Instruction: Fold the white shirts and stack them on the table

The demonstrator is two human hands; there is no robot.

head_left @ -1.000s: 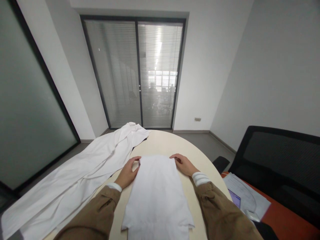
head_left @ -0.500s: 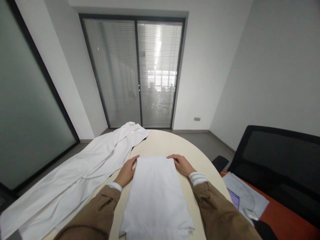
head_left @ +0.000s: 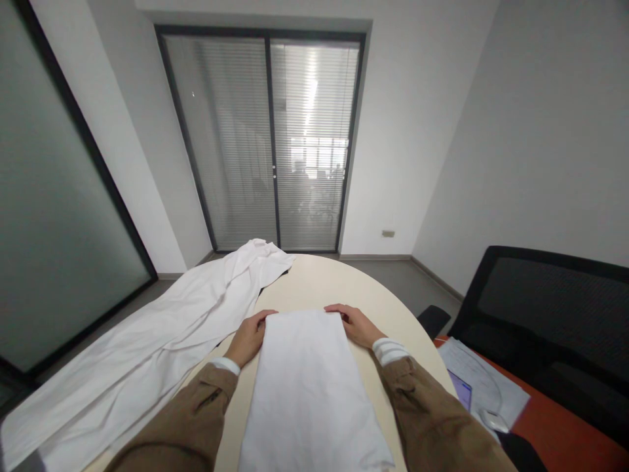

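A folded white cloth (head_left: 309,393) lies lengthwise on the round cream table (head_left: 339,278) in front of me. It looks smooth, and its near end runs past the bottom of the view. My left hand (head_left: 248,337) grips its far left corner, fingertips curled over the edge and thumb hidden. At the far right corner, my right hand (head_left: 358,324) pinches the cloth in the same way. Left of my left hand, a larger white cloth (head_left: 171,334) is spread loosely in long creases over the table's side.
A black mesh chair (head_left: 545,314) with an orange-red seat (head_left: 565,426) stands at the right. Papers (head_left: 491,380), a purple-screened device (head_left: 460,390) and a small white object (head_left: 493,419) lie on it. Glass doors with blinds (head_left: 265,144) are beyond the table.
The folded cloth's far edge has come slightly toward me, and its near end has slid out at the bottom. My left fingertips have moved a little lower and further over the corner.
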